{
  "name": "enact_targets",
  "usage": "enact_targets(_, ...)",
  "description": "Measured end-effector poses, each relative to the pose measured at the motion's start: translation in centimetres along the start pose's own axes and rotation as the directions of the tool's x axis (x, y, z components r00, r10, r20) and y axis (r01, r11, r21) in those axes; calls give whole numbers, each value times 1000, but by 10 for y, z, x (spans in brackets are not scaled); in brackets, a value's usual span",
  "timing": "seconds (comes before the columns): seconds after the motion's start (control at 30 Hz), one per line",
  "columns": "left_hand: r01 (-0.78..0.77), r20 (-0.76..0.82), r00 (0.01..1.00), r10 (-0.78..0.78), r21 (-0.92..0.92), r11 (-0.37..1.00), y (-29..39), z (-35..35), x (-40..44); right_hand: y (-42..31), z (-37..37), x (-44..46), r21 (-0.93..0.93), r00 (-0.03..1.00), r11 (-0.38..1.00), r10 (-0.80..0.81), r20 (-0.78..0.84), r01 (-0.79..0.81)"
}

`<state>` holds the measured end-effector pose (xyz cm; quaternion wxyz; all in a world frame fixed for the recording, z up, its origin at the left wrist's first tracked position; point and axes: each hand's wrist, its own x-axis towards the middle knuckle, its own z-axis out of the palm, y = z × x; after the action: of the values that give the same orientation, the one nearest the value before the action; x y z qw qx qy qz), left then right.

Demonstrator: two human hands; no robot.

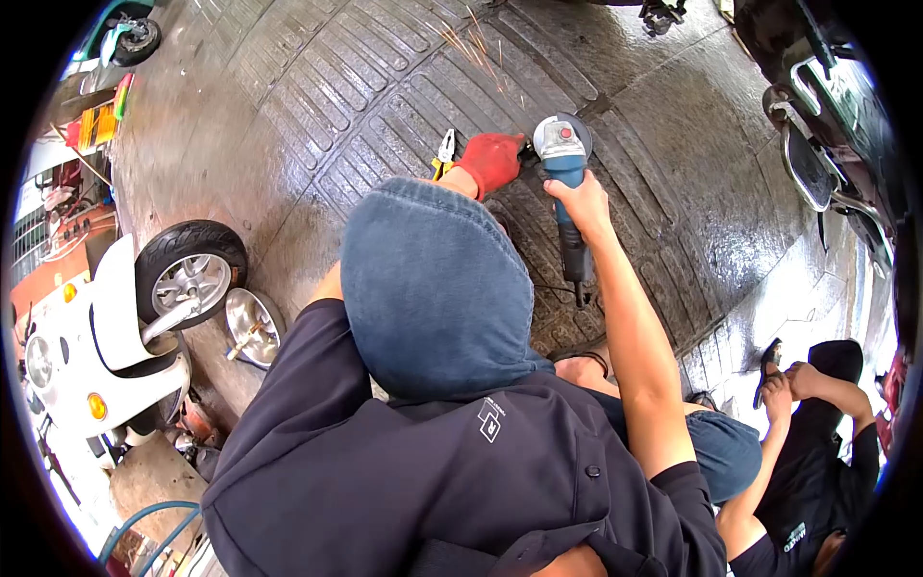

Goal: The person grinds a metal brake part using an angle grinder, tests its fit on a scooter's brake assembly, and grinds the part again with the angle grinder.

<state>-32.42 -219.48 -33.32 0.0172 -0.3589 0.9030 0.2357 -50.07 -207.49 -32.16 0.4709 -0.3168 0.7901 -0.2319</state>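
My right hand, bare, is wrapped round the blue and black body of an angle grinder. The grinder's grey head with a red button points away from me, and its disc shows at the head's right edge. Just left of the head, my left hand in a red glove is closed on a small dark part that I cannot make out. Orange sparks fly over the floor beyond. Pliers with yellow handles lie beside the left glove, partly hidden by the wrist.
A white scooter with its front wheel stands at the left, a metal bowl beside it. Another person sits at the lower right, holding a dark object. A motorbike mirror juts in at the right.
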Motion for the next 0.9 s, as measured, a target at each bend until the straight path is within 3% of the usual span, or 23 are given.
enact_targets(0.33, 67, 68, 995, -67, 14, 998, 5, -4, 1, 0, 2, 3, -6, 1000, 1000, -4, -3, 4)
enact_targets(0.53, 32, 7, 999, -33, 33, 999, 5, -5, 0, 5, 2, 7, -14, 1000, 1000, -15, -18, 15)
enact_targets(0.6, 73, 96, 993, -72, -6, 997, 10, -15, 0, 4, 2, 5, -1, 1000, 1000, -10, -11, 10)
enact_targets(0.8, 42, 24, 999, -42, 36, 998, 3, 0, 2, 6, 1, 7, -16, 1000, 1000, -24, -4, 24)
enact_targets(0.9, 91, 96, 991, -90, -2, 996, 9, -12, 2, 8, 1, 7, -21, 999, 999, -30, -12, 29)
